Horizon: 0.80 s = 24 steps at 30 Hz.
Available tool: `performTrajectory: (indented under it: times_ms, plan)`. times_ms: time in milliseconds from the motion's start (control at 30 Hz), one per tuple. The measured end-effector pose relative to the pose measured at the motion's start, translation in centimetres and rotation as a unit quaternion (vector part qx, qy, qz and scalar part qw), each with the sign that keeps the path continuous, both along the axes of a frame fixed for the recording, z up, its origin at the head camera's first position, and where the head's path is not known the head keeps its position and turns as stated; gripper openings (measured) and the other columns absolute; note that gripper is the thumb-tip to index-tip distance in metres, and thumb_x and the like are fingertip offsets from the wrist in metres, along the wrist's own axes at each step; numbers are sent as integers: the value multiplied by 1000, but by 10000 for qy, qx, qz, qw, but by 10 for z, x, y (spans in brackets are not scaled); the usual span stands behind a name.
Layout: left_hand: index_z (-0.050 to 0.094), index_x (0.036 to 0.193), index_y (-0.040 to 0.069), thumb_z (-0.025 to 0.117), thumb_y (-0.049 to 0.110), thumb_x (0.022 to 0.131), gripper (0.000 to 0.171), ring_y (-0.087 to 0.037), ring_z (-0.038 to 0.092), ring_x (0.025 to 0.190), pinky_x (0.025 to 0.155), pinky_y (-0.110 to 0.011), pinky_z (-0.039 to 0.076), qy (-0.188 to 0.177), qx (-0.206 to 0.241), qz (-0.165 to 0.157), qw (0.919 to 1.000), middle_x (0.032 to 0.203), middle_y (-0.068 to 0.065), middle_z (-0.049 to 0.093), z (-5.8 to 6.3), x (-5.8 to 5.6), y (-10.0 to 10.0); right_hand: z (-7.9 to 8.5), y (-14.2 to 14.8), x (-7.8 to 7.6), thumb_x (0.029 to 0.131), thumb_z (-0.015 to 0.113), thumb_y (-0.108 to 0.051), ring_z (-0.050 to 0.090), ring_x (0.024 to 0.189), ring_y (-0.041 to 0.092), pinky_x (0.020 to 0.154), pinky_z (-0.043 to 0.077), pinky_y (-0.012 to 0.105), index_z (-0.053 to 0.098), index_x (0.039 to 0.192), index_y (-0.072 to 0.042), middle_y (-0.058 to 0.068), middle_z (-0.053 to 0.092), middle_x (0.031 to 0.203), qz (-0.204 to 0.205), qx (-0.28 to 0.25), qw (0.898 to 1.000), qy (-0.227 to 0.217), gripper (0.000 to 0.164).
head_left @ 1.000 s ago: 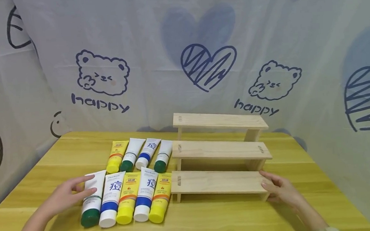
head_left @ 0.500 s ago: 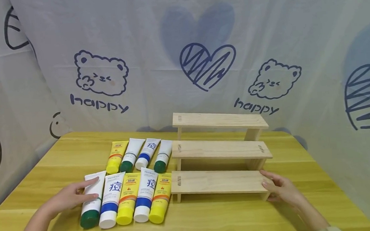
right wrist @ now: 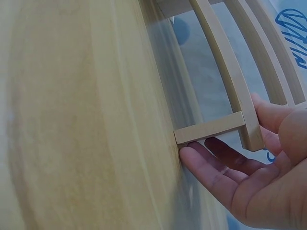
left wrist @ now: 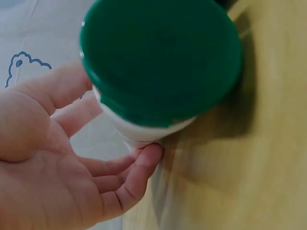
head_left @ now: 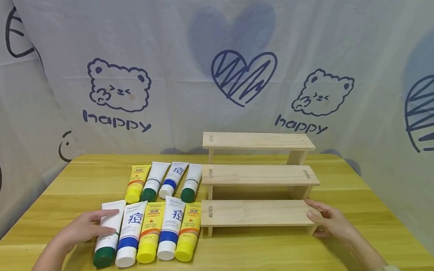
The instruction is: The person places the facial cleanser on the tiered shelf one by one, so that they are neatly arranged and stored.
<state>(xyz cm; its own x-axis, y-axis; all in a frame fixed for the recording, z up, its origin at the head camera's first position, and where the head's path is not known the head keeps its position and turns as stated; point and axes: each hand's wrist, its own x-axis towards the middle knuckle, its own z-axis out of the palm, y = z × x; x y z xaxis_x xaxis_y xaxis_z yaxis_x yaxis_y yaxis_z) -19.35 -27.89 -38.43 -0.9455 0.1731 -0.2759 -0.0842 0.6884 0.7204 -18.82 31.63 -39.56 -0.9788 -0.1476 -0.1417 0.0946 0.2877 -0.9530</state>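
Note:
In the head view my left hand (head_left: 78,231) grips a white squeeze tube with a green cap (head_left: 104,257), at the left end of the front row. The left wrist view shows the green cap (left wrist: 160,60) close up, with my fingertips (left wrist: 152,154) curled under the tube's edge. My right hand (head_left: 333,224) holds the right end of the lowest step of a three-tier wooden display stand (head_left: 256,212). Seen from the right wrist, my thumb is over the step's end and my fingers touch its short leg (right wrist: 211,128).
Beside the held tube lie a white-and-blue tube (head_left: 127,240), a yellow tube (head_left: 151,232) and others in the same row. Behind them is a second row, with a yellow tube (head_left: 137,183) at its left. A printed cloth (head_left: 182,70) hangs behind the wooden table (head_left: 248,263).
My left hand has settled slightly lower and further over the green-capped tube, whose cap has tilted a little to the left. My right hand and the stand have stayed put.

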Motion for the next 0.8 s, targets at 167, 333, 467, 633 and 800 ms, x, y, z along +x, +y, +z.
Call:
performTrajectory:
  times_ms: [167,333,467,633,800]
  plan:
    - [40,130,-4,68,25,78,66,-27,40,83,61,-31,32,-43,68,172,9998,89,-15,45,1,-1,3,0,-1,1,89,55,-20,49,99,22,71,50,43,28,136,0,33,31,128,-130,48,9999,-35,58]
    - [37,131,-5,69,25,78,69,-29,41,86,63,-32,34,-118,79,249,9996,96,-20,47,1,-2,4,1,-2,1,89,56,-21,43,108,30,71,50,43,28,136,0,34,21,134,-185,46,9998,-77,59]
    - [37,131,-4,69,26,77,69,-37,41,93,71,-41,40,-81,-14,228,9997,112,-37,40,2,-4,6,0,-2,2,89,56,-21,41,111,32,71,50,43,28,136,1,34,18,136,-160,52,9998,-57,59]
    - [38,131,-4,70,22,77,68,-42,41,98,77,-51,40,-110,-24,277,9996,122,-42,30,2,-4,8,0,-1,2,89,56,-21,38,113,35,71,50,44,28,136,0,31,16,138,-170,33,9998,-85,59]
    - [39,129,-6,71,15,75,66,-38,46,91,72,-46,44,-148,8,381,9992,117,-40,34,3,-3,12,1,-1,1,89,55,-21,37,114,36,71,50,44,27,136,0,31,14,139,-122,47,9999,-72,58]
